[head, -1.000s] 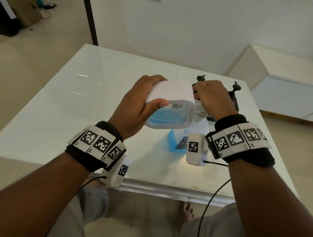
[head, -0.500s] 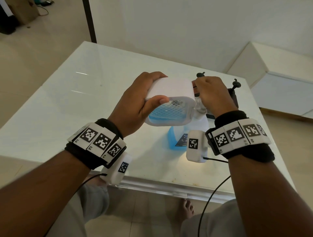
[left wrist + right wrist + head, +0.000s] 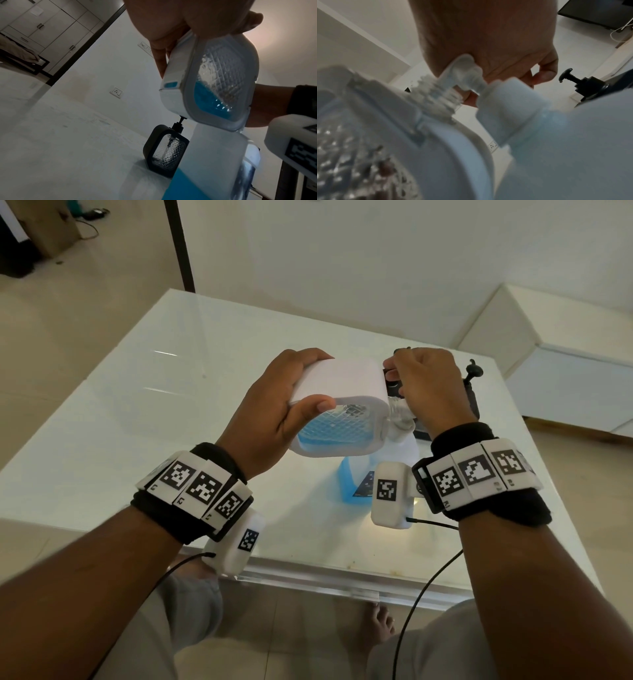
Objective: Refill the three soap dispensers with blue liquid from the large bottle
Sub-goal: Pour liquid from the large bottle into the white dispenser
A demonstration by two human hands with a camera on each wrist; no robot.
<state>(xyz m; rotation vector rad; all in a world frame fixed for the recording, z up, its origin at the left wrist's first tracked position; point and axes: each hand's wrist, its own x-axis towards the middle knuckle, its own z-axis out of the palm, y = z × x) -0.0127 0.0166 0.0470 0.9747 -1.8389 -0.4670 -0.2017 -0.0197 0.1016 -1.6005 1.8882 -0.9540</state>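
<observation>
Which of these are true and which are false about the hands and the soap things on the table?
1. The left hand holds a white soap dispenser tipped on its side. True.
2. The white soap dispenser is full to the top with blue liquid. False: the left wrist view shows blue only in its lower part.
3. The right hand holds a white pump next to the dispenser's open threaded neck. True.
4. The large bottle lies flat on the table. False: it stands upright below the hands.
5. A black soap dispenser stands on the table with its pump on. True.
</observation>
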